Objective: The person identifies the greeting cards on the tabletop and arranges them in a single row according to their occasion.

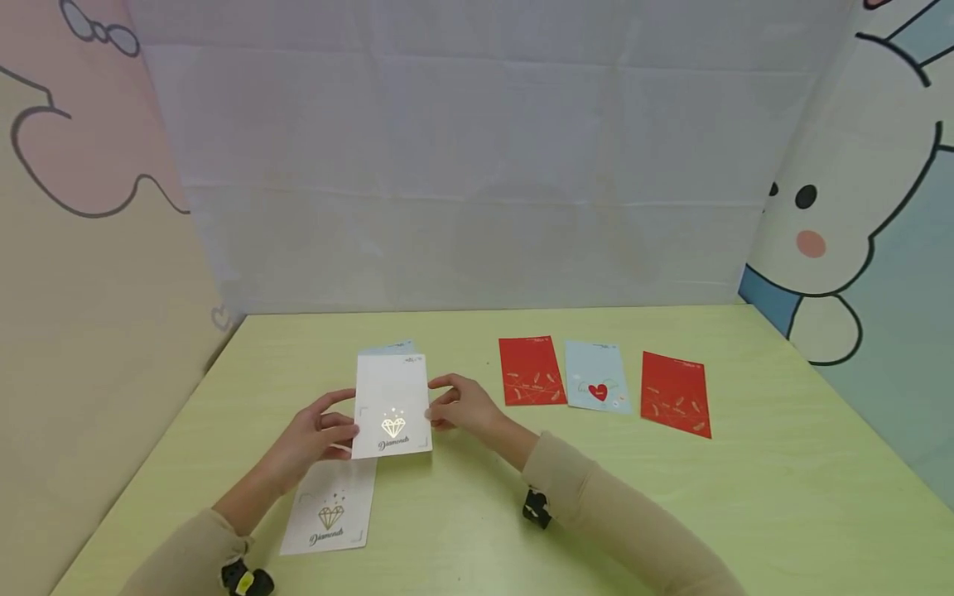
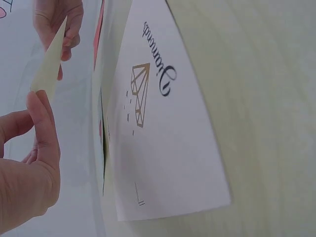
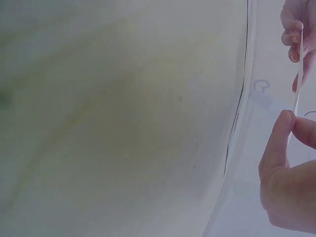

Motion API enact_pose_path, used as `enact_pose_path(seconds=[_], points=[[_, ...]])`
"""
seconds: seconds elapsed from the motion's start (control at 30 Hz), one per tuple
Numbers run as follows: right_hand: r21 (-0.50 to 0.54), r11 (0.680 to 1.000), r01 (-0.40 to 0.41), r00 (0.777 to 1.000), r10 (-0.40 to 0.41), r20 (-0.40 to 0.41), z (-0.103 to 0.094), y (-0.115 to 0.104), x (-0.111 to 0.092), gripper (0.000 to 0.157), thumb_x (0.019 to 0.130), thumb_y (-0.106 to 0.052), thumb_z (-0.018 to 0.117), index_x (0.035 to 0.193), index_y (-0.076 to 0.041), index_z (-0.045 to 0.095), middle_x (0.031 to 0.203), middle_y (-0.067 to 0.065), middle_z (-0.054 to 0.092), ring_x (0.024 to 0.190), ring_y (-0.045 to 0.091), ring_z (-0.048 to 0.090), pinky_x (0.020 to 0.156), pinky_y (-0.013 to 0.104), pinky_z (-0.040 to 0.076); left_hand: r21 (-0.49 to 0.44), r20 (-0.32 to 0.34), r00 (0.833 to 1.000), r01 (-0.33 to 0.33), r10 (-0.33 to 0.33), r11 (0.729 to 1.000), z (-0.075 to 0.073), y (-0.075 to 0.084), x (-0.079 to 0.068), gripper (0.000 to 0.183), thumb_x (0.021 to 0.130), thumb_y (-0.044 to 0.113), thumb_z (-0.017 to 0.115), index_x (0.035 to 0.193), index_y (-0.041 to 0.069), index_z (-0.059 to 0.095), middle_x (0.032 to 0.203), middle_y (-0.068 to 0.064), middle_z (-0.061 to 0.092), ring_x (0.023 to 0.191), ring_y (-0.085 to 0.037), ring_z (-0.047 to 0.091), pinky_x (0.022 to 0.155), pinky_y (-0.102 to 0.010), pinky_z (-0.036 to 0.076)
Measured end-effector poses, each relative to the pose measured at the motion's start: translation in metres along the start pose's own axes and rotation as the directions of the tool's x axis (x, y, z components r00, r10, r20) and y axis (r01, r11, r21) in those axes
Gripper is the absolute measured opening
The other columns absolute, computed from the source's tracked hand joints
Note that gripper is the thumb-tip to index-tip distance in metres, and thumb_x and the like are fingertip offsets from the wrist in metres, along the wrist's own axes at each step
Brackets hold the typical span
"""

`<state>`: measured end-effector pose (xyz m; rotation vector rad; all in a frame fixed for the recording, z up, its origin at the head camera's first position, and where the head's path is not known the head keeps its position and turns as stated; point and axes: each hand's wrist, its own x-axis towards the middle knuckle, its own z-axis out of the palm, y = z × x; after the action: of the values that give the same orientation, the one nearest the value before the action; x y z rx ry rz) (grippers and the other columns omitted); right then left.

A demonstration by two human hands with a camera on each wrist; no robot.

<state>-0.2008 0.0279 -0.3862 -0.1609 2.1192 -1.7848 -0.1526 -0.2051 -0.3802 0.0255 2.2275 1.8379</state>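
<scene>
Between both hands a white card (image 1: pixel 391 396) with a gold diamond drawing and the word "Diamonds" is held up above the table. My left hand (image 1: pixel 313 439) pinches its left edge between thumb and fingers. On the opposite edge, my right hand (image 1: pixel 464 406) grips the card the same way; the right wrist view shows it nearly edge-on as a thin white card (image 3: pixel 298 74). A second white "Diamonds" card (image 1: pixel 331 509) lies on the table below the left hand. Behind the held card, a light blue card (image 1: pixel 398 346) is mostly hidden.
On the right of the table (image 1: pixel 596 497) lie a red card (image 1: pixel 531 372), a light blue card with a red heart (image 1: pixel 598 372) and another red card (image 1: pixel 676 393). A white cloth (image 1: pixel 477 165) hangs behind the table's far edge, with cartoon-printed walls on both sides.
</scene>
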Motion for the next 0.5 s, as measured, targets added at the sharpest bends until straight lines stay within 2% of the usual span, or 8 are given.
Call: enact_pose_path(seconds=[0.2, 0.5], points=[[-0.011, 1.000, 0.005, 1.000, -0.005, -0.015, -0.005, 0.006, -0.005, 0.043, 0.077, -0.002, 0.066, 0.117, -0.003, 0.049, 0.083, 0.012, 0.055, 0.065, 0.020, 0.059, 0.062, 0.032, 0.052, -0.003, 0.044, 0.999, 0.000, 0.000, 1.000, 0.006, 0.001, -0.003, 0.060, 0.084, 0.002, 0.057, 0.136, 0.007, 0.026, 0.088, -0.012, 0.055, 0.074, -0.024, 0.058, 0.063, -0.032, 0.051], [-0.015, 1.000, -0.003, 1.000, 0.003, 0.000, -0.011, 0.007, -0.021, 0.050, 0.077, -0.001, 0.066, 0.122, -0.007, 0.046, 0.084, 0.012, 0.054, 0.066, 0.020, 0.058, 0.062, 0.031, 0.051, 0.032, 0.128, 0.990, -0.057, 0.053, 0.998, 0.011, 0.001, -0.008, 0.068, 0.083, 0.004, 0.059, 0.139, 0.006, 0.020, 0.088, -0.013, 0.055, 0.068, -0.026, 0.058, 0.063, -0.035, 0.051]])
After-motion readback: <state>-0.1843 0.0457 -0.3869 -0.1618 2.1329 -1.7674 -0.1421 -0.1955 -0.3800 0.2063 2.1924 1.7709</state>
